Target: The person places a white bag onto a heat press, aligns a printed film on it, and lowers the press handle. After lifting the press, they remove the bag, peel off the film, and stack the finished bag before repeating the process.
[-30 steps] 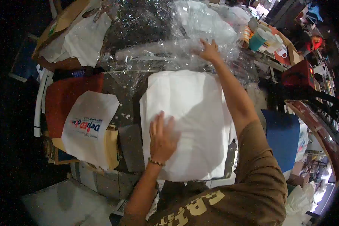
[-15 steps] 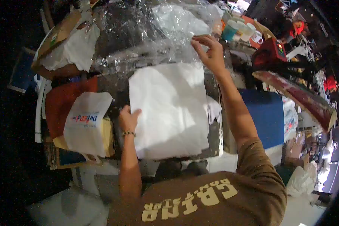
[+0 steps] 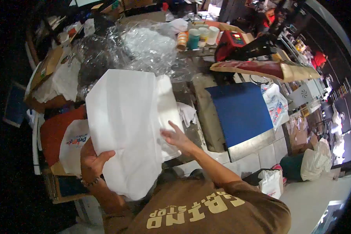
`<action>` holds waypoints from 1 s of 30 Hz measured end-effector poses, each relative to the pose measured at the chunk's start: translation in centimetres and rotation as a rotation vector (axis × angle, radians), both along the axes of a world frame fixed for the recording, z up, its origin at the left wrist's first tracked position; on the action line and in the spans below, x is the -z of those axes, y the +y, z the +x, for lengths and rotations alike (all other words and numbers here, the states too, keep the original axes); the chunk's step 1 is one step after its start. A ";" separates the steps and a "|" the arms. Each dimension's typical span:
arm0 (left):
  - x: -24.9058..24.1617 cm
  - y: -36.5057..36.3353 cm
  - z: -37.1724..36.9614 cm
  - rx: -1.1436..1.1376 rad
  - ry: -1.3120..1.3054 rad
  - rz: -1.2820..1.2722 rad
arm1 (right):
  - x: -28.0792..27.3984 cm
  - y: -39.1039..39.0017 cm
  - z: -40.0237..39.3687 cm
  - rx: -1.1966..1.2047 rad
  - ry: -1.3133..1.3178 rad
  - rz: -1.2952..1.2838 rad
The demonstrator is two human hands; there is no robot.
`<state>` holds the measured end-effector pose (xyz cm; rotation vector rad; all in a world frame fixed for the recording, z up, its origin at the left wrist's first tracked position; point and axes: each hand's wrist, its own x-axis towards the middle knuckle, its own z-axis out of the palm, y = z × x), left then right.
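Note:
A plain white fabric bag (image 3: pixel 124 117), flat and slightly bent, is raised over the front of the table. My left hand (image 3: pixel 93 162) grips its left edge, thumb lying on the near face. At its right side, my right hand (image 3: pixel 177 138) has its fingers spread and holds nothing. Beneath and to the right of the raised bag lie more white bags (image 3: pixel 168 111) in a stack. Partly behind my left hand is a white bag with blue and red print (image 3: pixel 75 142), lying on an orange-red surface (image 3: pixel 54 126).
A blue flat pad (image 3: pixel 241 113) lies to the right, with a red machine with a lit display (image 3: pixel 231 45) behind it. Clear plastic wrapping (image 3: pixel 144 46) covers the back. Jars (image 3: pixel 194 38) stand beyond it; an open carton (image 3: pixel 50 70) sits at left.
My left hand has lifted the top white bag from the stack and moved it left. My right hand has come down from the plastic wrapping toward me. The view has turned right.

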<state>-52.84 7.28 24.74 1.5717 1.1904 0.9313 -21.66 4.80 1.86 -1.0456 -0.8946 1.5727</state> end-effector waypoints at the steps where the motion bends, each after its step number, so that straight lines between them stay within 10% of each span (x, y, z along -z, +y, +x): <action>1: -0.6 0.3 0.0 0.003 0.299 -0.039 | -0.6 -1.1 0.6 -0.062 0.210 -0.065; 4: -2.1 -2.0 3.8 0.124 0.720 0.027 | -1.6 -3.9 3.3 -0.087 0.366 -0.036; 5: 2.1 1.3 1.0 0.452 0.469 0.051 | -2.4 -5.2 4.9 -0.081 0.198 -0.041; 8: -0.1 2.7 8.5 0.483 0.396 0.166 | -0.7 -9.4 8.8 0.036 0.102 -0.153; 10: 4.1 7.3 12.7 0.418 -0.051 -0.071 | -5.1 -12.2 11.8 0.200 -0.419 -0.322; 12: 5.4 12.0 16.4 0.321 -0.157 -0.305 | -6.0 -16.4 14.6 0.430 -0.279 -0.086; 14: 17.1 20.9 18.7 0.016 0.323 0.584 | -9.8 -20.2 16.8 0.473 -0.222 -0.155; 21: 18.2 32.6 29.1 -0.115 0.784 0.194 | -15.5 -27.8 21.1 0.132 -0.751 -0.279; 25: 21.9 45.1 28.9 -0.396 1.124 0.853 | -18.3 -33.1 19.5 0.497 -0.513 -0.453; 30: 21.8 46.1 27.4 0.141 1.256 0.210 | -23.2 -28.7 17.6 0.534 -0.614 -0.443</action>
